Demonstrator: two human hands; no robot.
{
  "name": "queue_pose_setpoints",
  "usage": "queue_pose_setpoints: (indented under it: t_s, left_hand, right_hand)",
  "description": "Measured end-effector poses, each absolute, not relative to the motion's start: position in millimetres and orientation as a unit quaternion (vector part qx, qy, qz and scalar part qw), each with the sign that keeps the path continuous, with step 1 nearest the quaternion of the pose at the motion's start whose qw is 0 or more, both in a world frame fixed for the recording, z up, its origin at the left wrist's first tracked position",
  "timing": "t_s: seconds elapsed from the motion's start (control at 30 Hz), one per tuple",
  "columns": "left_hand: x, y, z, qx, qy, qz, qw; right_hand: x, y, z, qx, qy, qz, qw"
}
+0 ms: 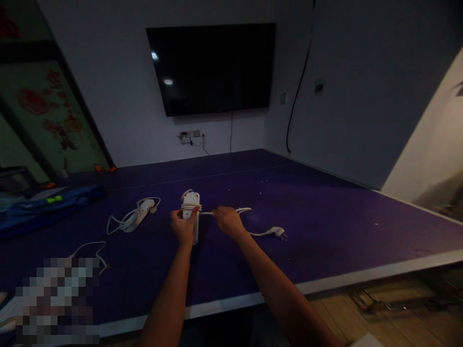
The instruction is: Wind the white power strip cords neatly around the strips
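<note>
My left hand [184, 225] is closed around a white power strip [191, 200] that stands up off the purple table [325, 226], with cord wound around its upper part. My right hand [227, 220] pinches the white cord [243, 210] just right of the strip. The cord trails right across the table to its plug [279, 233], which lies flat on the surface.
A second white power strip with a bundled cord [135, 218] lies to the left. Another loose white cord [88, 249] sits nearer the left front. A blue bag [47, 205] rests at the far left. A dark TV [213, 67] hangs on the wall behind.
</note>
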State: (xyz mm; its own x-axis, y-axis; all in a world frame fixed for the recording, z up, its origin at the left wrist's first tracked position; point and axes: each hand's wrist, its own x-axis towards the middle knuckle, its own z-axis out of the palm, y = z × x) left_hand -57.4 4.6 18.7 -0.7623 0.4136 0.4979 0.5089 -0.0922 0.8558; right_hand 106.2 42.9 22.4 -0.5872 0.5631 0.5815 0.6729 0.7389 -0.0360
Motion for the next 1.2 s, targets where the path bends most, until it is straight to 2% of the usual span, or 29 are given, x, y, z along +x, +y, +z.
queue_pose_setpoints:
  t_s: [0.3,0.67,1.0,1.2]
  left_hand:
    - [-46,-1,24,-0.488,-0.728,-0.477,0.066]
    - [-41,-3,29,-0.591,-0.744,-0.309,-0.042]
    - [-45,-2,26,-0.631,-0.745,-0.211,0.053]
    - [-45,-4,27,-0.663,-0.727,-0.178,0.032]
  right_hand:
    - [109,34,15,-0.348,-0.844,-0.145,0.380]
    - [112,43,12,-0.353,-0.791,-0.174,0.470]
    - [110,47,9,-0.251,-0.858,-0.185,0.409]
    - [119,44,16,-0.279,-0.850,-0.128,0.428]
